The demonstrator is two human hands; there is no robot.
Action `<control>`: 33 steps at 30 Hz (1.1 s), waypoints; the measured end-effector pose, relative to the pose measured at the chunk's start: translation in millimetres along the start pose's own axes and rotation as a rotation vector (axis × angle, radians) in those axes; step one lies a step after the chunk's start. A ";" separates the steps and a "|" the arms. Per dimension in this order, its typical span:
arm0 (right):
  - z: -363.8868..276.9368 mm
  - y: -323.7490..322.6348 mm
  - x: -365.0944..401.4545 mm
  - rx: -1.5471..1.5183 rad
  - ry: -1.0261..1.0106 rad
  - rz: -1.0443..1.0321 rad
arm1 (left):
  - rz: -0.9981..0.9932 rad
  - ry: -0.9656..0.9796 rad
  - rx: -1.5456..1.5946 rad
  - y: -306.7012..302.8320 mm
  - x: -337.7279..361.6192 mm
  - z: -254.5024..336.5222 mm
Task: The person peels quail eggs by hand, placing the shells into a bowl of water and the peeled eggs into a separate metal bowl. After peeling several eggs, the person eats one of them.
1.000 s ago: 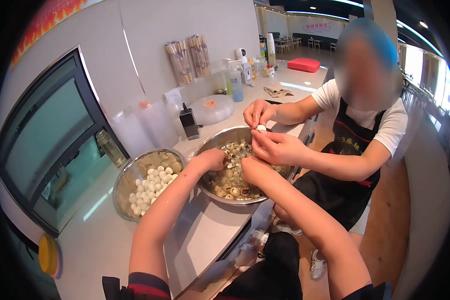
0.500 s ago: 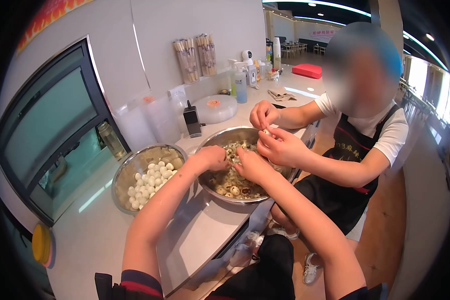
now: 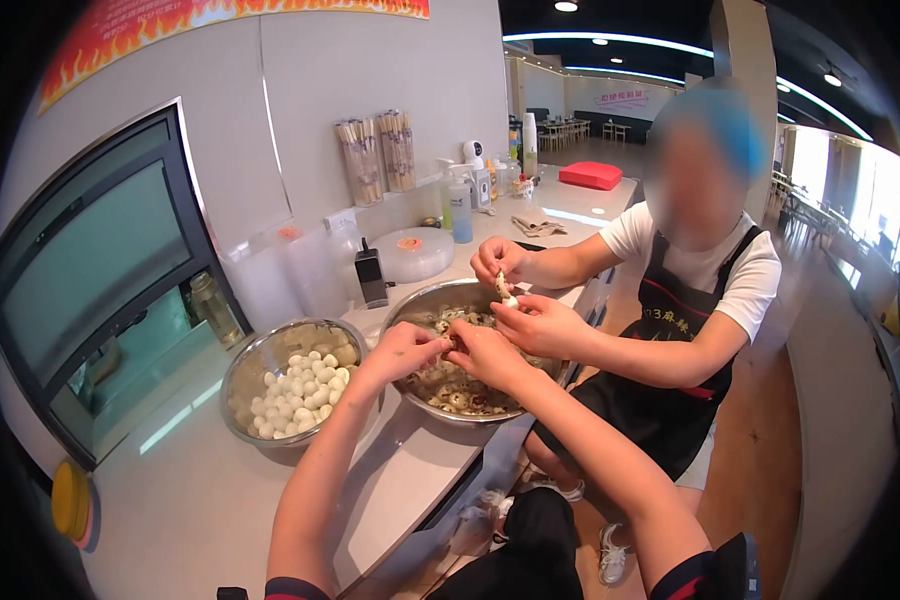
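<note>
My left hand (image 3: 407,349) and my right hand (image 3: 482,352) meet over a steel bowl (image 3: 418,302) of speckled quail eggs and shell bits (image 3: 460,392). Together they pinch one small egg (image 3: 452,341) between their fingertips. To the left stands a second steel bowl (image 3: 240,372) holding several peeled white eggs (image 3: 300,390). Across the bowl a person in a white shirt and black apron (image 3: 682,330) peels an egg (image 3: 506,293) with both hands.
The pale counter (image 3: 200,490) runs along a wall with a dark glass-fronted cabinet (image 3: 100,290). Clear tubs, a black dispenser (image 3: 372,275), a lidded white dish (image 3: 412,252), spray bottles (image 3: 460,205) and skewer packs (image 3: 378,152) stand behind the bowls. A red tray (image 3: 591,175) lies farther back.
My two hands have lifted slightly out of the egg pile and come together on one egg. The view has tilted up. The other person keeps peeling at the rim.
</note>
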State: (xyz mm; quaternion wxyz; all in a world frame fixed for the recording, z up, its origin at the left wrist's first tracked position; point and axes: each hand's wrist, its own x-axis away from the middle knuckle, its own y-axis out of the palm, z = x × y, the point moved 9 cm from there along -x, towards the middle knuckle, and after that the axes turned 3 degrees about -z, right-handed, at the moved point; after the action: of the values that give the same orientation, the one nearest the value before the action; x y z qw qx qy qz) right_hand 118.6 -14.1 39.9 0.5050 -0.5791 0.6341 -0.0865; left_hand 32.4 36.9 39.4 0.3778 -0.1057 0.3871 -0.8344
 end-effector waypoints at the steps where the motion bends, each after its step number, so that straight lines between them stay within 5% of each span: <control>1: -0.5 0.7 0.9 -0.025 -0.006 -0.004 | -0.028 -0.011 0.010 3.6 3.7 1.3; 9: 3.4 -6.1 -7.2 -0.212 -0.029 -0.038 | -0.036 0.009 0.487 18.2 -2.2 -24.1; 18: 15.7 1.0 -22.0 -0.228 0.122 -0.024 | 0.400 0.117 0.105 -1.2 0.2 -23.0; 24: 8.0 2.9 -36.0 -0.169 -0.038 0.069 | 0.458 0.118 0.158 -12.2 -3.9 -29.2; 33: 17.4 22.3 -66.8 -0.216 -0.012 0.012 | 0.458 -0.027 0.251 -33.2 -17.0 -58.3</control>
State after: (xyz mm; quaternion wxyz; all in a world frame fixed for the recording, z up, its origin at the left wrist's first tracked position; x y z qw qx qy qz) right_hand 104.9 56.1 52.2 0.4438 -0.6271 0.6401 -0.0114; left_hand -1.4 95.8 26.0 0.5721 0.0214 0.2892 -0.7672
